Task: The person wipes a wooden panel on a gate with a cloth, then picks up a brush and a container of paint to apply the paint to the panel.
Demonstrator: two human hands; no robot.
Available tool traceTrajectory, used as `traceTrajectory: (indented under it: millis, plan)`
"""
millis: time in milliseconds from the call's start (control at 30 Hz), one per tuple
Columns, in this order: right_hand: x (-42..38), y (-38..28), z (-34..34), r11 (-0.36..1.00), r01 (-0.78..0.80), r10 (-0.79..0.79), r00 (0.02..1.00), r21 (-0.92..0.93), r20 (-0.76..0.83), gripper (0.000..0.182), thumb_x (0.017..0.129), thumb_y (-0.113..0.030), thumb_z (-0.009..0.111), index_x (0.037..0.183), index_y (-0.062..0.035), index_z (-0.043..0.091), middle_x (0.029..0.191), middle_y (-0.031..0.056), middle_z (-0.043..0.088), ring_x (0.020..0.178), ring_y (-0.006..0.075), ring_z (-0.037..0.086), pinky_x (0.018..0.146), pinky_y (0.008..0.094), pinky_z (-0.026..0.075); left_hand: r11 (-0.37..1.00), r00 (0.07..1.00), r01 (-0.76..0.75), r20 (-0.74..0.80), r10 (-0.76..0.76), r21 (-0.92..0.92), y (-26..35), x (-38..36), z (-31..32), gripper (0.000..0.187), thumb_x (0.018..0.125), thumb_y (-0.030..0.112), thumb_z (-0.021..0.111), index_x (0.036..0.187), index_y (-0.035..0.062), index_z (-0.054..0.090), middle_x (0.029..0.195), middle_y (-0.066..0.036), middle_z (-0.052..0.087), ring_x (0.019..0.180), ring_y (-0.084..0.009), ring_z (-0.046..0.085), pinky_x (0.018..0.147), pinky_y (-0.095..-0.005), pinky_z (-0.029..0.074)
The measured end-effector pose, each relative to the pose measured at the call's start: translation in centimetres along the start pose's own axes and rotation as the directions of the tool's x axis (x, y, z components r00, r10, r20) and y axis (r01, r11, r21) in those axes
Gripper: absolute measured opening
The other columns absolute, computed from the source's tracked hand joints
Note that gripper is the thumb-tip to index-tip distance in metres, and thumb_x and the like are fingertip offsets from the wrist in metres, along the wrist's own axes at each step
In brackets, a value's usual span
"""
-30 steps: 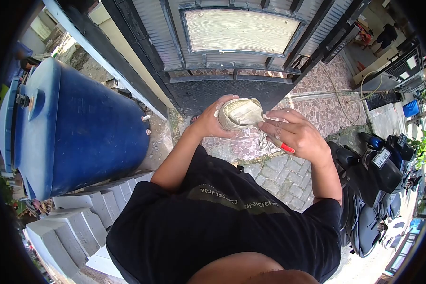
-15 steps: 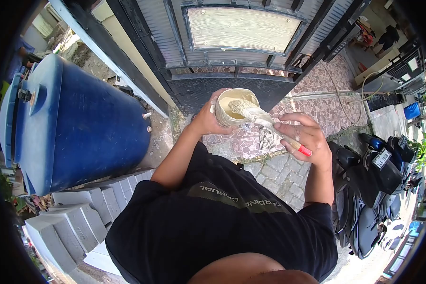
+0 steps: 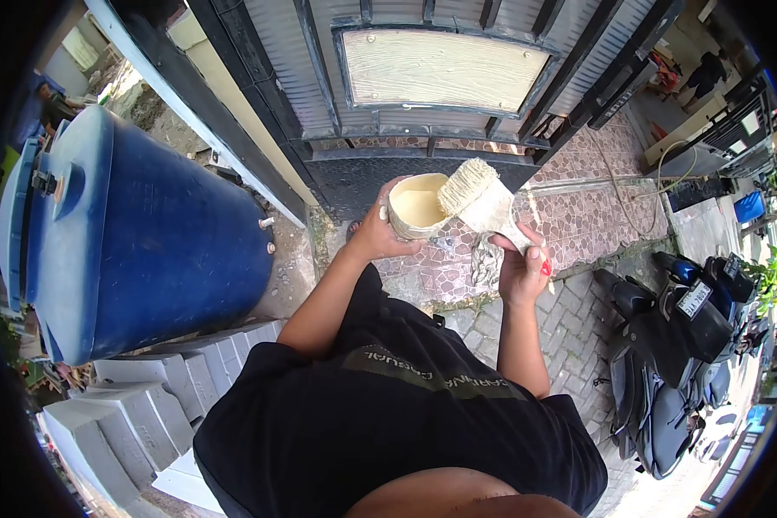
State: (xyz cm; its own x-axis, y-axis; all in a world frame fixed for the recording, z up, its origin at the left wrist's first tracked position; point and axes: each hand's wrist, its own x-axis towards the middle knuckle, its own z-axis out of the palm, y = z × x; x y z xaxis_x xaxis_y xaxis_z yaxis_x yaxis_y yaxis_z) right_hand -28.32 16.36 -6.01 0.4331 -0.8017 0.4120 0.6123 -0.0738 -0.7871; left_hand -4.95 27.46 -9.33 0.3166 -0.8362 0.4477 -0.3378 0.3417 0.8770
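A paint cup [image 3: 413, 230] is held in front of the body, above the tiled floor [image 3: 570, 220] and before the gate [image 3: 354, 177]; its side is wrapped by the left hand [image 3: 380, 231], with the fingers curled round it. A broad brush [image 3: 490, 210] is pinched by its handle between the thumb and fingers of the right hand [image 3: 524, 272], bristles raised beside the cup's right rim; whether the rim is touched cannot be told. The brush is judged light, stiff in the handle, soft at the bristles and perhaps slippery where smeared, so best gripped near the red end. The cup, holding liquid, is best gripped low and level. Both elbows are bent, with the forearms extended forward.
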Motion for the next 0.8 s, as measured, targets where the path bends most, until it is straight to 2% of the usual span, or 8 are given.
traceTrajectory:
  millis: [133,233,367,500,567,667,733,800]
  plan:
    - [-0.1,2.2,1.6,0.979,-0.097,0.116,0.988,0.177,-0.105,0.052,0.098,-0.036,0.043,0.123,0.0086,0.045,0.095,0.0232,0.066,0.091,0.0305,0.066,0.086,0.0423,0.051,0.999,0.998,0.049,-0.034,-0.049,0.001,-0.8,-0.5,-1.1,0.103,0.057,0.019,0.085,0.139,0.0025,0.025,0.131,-0.014,0.044,0.123,-0.0232,0.046,0.103,-0.0374,0.037]
    - [1.4,3.9,2.4,0.864,-0.166,0.265,0.953,0.475,-0.149,0.049,0.100,-0.039,0.036,0.125,0.0021,0.045,0.097,0.0165,0.068,0.095,0.0270,0.064,0.081,0.0427,0.053,0.987,0.986,0.157,-0.060,-0.155,0.031,-1.2,-1.1,-2.2,0.102,0.057,0.018,0.084,0.138,0.0027,0.024,0.132,-0.014,0.044,0.123,-0.0233,0.045,0.104,-0.0373,0.036]
    - [5.1,7.2,2.6,0.802,-0.159,0.326,0.924,0.575,-0.200,0.049,0.100,-0.043,0.036,0.125,-0.0016,0.046,0.096,0.0132,0.068,0.100,0.0274,0.063,0.082,0.0406,0.053,0.968,0.970,0.235,-0.045,-0.239,-0.083,-2.6,-2.0,-4.1,0.102,0.057,0.016,0.084,0.138,0.0024,0.024,0.132,-0.014,0.044,0.124,-0.0235,0.044,0.104,-0.0383,0.035]
    - [9.6,10.9,3.5,0.819,-0.144,0.331,0.909,0.555,-0.253,0.040,0.100,-0.030,0.041,0.124,0.0027,0.045,0.096,0.0160,0.068,0.101,0.0287,0.064,0.086,0.0408,0.053,0.962,0.960,0.265,-0.074,-0.269,-0.066,-3.5,-2.8,-6.0,0.100,0.057,0.015,0.083,0.137,0.0005,0.025,0.130,-0.014,0.045,0.124,-0.0235,0.045,0.103,-0.0382,0.036]
    - [11.4,12.7,4.1,0.961,-0.148,0.201,0.954,0.233,-0.221,0.033,0.099,-0.017,0.045,0.122,0.0058,0.046,0.095,0.0196,0.067,0.098,0.0296,0.065,0.089,0.0411,0.053,0.962,0.959,0.271,-0.080,-0.272,-0.026,-5.1,-3.6,-7.2,0.100,0.058,0.015,0.083,0.137,0.0002,0.025,0.130,-0.014,0.046,0.123,-0.0237,0.045,0.103,-0.0382,0.036]
    - [13.6,14.9,5.4,0.996,-0.087,0.086,0.982,0.000,-0.170,0.028,0.097,-0.010,0.047,0.121,0.0071,0.047,0.094,0.0225,0.067,0.095,0.0291,0.066,0.089,0.0394,0.053,0.957,0.951,0.288,-0.114,-0.287,-0.008,-4.9,-3.7,-8.1,0.099,0.058,0.015,0.083,0.137,-0.0001,0.025,0.130,-0.014,0.046,0.123,-0.0244,0.046,0.103,-0.0384,0.036]
    - [14.5,15.9,5.8,0.993,-0.028,0.017,0.995,-0.113,-0.100,0.026,0.095,-0.006,0.049,0.118,0.0070,0.050,0.094,0.0209,0.068,0.093,0.0244,0.067,0.088,0.0340,0.051,0.951,0.941,0.306,-0.143,-0.307,-0.034,-4.8,-3.6,-8.5,0.099,0.059,0.014,0.082,0.138,-0.0001,0.025,0.130,-0.015,0.047,0.123,-0.0249,0.046,0.103,-0.0385,0.036]
    - [15.3,16.5,5.7,0.815,0.224,-0.149,0.972,-0.534,0.181,0.026,0.093,-0.004,0.053,0.117,0.0060,0.053,0.095,0.0190,0.069,0.090,0.0198,0.068,0.085,0.0289,0.051,0.947,0.940,0.322,-0.124,-0.318,0.017,-5.1,-3.4,-9.1,0.097,0.059,0.012,0.082,0.137,-0.0006,0.026,0.131,-0.016,0.046,0.125,-0.0253,0.045,0.105,-0.0387,0.034]
